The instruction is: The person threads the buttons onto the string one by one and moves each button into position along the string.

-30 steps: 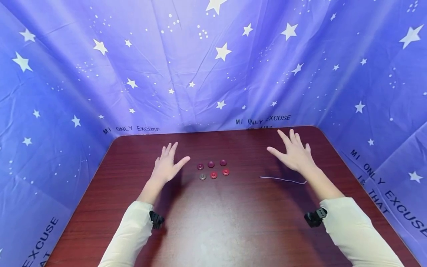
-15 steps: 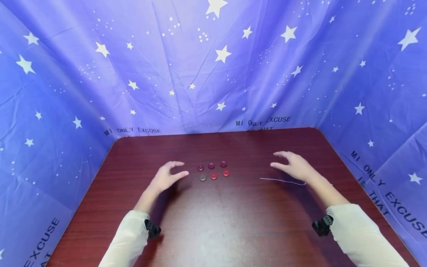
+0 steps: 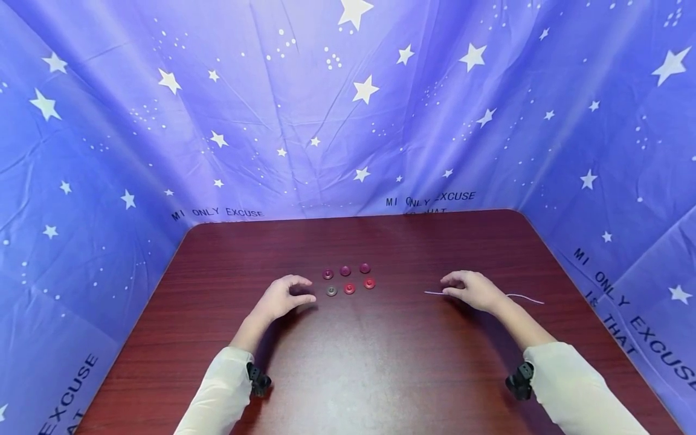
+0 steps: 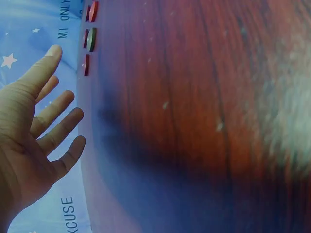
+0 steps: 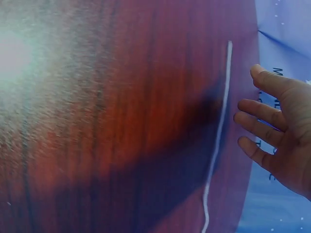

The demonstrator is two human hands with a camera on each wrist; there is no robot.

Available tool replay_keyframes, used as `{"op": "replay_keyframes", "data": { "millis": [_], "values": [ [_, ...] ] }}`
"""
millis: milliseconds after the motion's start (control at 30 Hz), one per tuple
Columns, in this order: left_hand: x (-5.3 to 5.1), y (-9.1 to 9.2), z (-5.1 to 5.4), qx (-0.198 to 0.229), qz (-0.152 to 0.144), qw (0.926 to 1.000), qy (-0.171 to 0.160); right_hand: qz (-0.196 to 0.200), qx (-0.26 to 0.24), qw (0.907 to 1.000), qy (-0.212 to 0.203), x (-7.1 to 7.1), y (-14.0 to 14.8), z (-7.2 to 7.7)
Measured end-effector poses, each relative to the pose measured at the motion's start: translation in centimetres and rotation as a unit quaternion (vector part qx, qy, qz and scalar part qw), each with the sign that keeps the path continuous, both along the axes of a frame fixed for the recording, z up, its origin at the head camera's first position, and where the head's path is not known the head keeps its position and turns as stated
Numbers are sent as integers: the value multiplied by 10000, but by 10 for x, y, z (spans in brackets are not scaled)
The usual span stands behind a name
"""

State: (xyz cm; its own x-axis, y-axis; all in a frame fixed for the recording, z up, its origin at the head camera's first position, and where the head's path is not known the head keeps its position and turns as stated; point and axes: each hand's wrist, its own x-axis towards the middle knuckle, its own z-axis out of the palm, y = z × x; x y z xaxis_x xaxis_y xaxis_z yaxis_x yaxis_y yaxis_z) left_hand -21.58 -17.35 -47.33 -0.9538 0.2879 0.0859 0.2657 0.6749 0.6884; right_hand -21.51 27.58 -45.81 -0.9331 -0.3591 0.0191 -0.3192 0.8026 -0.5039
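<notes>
Several round buttons lie in two rows mid-table: a back row of dark purple-red buttons [image 3: 345, 270], and a front row with a grey-green button [image 3: 331, 290] and red buttons [image 3: 350, 289]. Just left of them hovers my left hand [image 3: 280, 297], thumb and fingers apart, holding nothing; the left wrist view shows the hand [image 4: 36, 126] beside the buttons. Over a thin pale string [image 3: 524, 298] at the right is my right hand [image 3: 474, 290], its fingers loosely bent. In the right wrist view a gap shows between this hand [image 5: 286, 126] and the string [image 5: 218, 136].
A dark red wood-grain table [image 3: 348, 362] carries everything, with a bright glare near its front. Blue-purple curtain cloth [image 3: 304, 109] with white stars hangs behind and at both sides. Black wrist cameras [image 3: 258, 380] sit on the cuffs of both pale sleeves [image 3: 217, 393].
Both hands have come down and nearer the body from a raised, spread pose, fingers now more bent. The right hand is now over the string. Buttons and string have not moved.
</notes>
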Motion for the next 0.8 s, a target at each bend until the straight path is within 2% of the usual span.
{"op": "replay_keyframes", "data": {
  "millis": [167,367,567,800],
  "values": [
    [-1,5,-4,9,-22,10000,-68,-25,-43,10000,-44,2,-4,-6],
    [-5,11,-9,-83,-65,9999,102,-128,-97,9996,248,3,-9,-12],
    [-6,17,-12,-11,-56,10000,43,-150,-139,9990,399,2,-17,-18],
    [-6,22,-16,8,7,9999,118,-94,-135,9974,703,0,-23,-25]
  ]
}}
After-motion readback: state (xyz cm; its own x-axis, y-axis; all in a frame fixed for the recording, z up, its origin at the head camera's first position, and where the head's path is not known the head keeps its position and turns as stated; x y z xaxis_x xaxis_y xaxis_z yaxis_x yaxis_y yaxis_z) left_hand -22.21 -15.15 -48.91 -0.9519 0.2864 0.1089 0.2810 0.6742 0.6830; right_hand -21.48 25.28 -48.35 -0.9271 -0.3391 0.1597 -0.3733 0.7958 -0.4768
